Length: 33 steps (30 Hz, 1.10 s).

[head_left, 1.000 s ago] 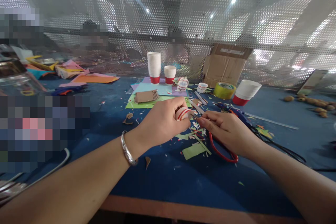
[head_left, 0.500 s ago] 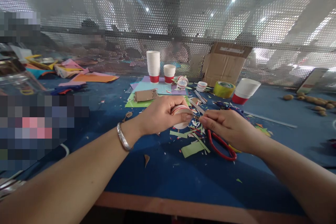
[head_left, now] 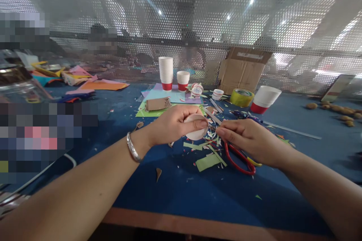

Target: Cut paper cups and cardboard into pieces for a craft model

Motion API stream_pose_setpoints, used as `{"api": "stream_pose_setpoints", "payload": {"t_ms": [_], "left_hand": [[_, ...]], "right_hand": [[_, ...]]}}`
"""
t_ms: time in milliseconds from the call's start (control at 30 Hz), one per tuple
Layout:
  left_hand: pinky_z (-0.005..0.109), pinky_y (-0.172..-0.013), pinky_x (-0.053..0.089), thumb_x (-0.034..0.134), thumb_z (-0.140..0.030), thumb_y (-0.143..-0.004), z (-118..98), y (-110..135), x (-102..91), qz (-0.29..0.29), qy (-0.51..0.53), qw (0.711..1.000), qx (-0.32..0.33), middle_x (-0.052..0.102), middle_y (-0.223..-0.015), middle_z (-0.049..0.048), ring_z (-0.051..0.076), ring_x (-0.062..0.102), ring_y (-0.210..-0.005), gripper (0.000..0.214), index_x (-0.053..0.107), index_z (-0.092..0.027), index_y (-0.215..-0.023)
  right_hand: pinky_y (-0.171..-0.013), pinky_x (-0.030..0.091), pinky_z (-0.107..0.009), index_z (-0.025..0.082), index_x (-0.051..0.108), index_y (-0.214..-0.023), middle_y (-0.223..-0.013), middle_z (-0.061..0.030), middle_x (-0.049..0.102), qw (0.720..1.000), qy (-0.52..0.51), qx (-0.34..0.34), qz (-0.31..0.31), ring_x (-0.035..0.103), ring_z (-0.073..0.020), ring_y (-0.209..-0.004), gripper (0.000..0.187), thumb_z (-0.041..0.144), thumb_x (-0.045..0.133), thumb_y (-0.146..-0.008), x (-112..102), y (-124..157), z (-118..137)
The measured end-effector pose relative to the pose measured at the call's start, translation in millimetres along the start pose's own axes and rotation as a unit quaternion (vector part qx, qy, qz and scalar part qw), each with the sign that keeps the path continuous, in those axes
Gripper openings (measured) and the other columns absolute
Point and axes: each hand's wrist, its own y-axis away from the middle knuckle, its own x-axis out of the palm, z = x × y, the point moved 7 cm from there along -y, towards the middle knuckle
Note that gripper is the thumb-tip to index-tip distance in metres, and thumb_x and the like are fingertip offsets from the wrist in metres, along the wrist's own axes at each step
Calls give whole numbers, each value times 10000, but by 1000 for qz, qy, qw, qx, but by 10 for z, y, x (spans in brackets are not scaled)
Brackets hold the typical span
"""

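Observation:
My left hand is closed around a small white paper cup piece, turned so its pale bottom faces me. My right hand pinches something thin at the cup's edge; I cannot make out what it is. Both hands hover just above the blue table. Red-handled scissors lie on the table under my right hand. Green paper strips and small scraps lie below the hands.
A stack of white cups with red bases, a single cup, a tipped cup stack and a yellow tape roll stand behind. A cardboard box leans on the mesh screen. Coloured paper sheets lie at the left.
My left hand has rotated the cup piece: its red-striped side showed before, its pale bottom shows now. My right hand stayed at the cup's edge.

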Motion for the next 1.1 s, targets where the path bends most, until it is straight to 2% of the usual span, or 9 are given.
{"api": "stream_pose_setpoints", "payload": {"t_ms": [133,300,367,500,567,700,867,1000,1100], "left_hand": [[215,-555,400,668,-406,-905,78,16,72,57,143,987,-54,626,-732,14,101,557,-640,273,657,-140,-840],[185,-444,371,665,-438,-897,179,47,210,108,287,944,-120,705,-736,59,107,604,-556,293,629,-147,-901],[182,-455,391,660,-438,-904,196,36,219,82,287,946,-126,708,-747,63,99,592,-554,298,636,-141,-905],[217,-583,479,688,-433,-892,171,6,137,-39,258,961,-90,704,-834,48,132,633,-707,278,655,-161,-941],[219,-612,467,686,-413,-900,146,4,121,-69,246,964,-71,684,-823,22,116,605,-700,244,657,-174,-941],[210,-677,452,694,-345,-905,81,-5,165,-55,232,971,-34,646,-840,2,94,564,-729,176,671,-173,-934],[232,-763,462,710,-329,-894,55,-5,240,-28,215,976,-28,671,-933,24,119,596,-850,193,663,-165,-984],[247,-707,439,693,-344,-901,56,0,244,-17,156,987,-37,651,-858,17,122,570,-781,203,665,-149,-952],[269,-735,448,690,-323,-895,35,-1,244,-3,125,992,-30,673,-918,41,143,590,-824,189,685,-142,-950]], "right_hand": [[-568,316,-247,201,474,-696,-658,47,420,999,-30,-10,29,387,-110,-611,446,527,497,-999,24,10,30],[-511,288,-240,203,448,-681,-622,55,420,995,-82,-7,49,369,-93,-549,462,540,509,-991,27,13,19],[-480,255,-239,207,456,-698,-612,61,401,993,-113,8,45,335,-88,-525,466,572,499,-984,11,11,-20],[-453,190,-242,207,479,-725,-577,80,317,985,-169,24,10,244,-82,-496,490,634,479,-966,-38,-6,-70],[-455,197,-241,200,517,-741,-586,74,334,984,-177,14,-18,255,-82,-502,487,642,511,-945,-56,-17,-58],[-505,306,-232,189,586,-787,-669,42,466,985,-153,1,-80,394,-98,-580,397,567,671,-872,-55,-25,-27],[-626,417,-244,191,613,-843,-799,4,632,983,-152,-4,-100,541,-141,-726,235,406,694,-892,4,-2,19],[-616,418,-250,189,634,-857,-767,0,648,985,-142,-14,-99,551,-146,-707,180,354,630,-928,22,16,77],[-605,400,-249,183,638,-829,-721,8,612,986,-126,-22,-102,523,-140,-683,162,309,612,-927,29,27,99]]}}
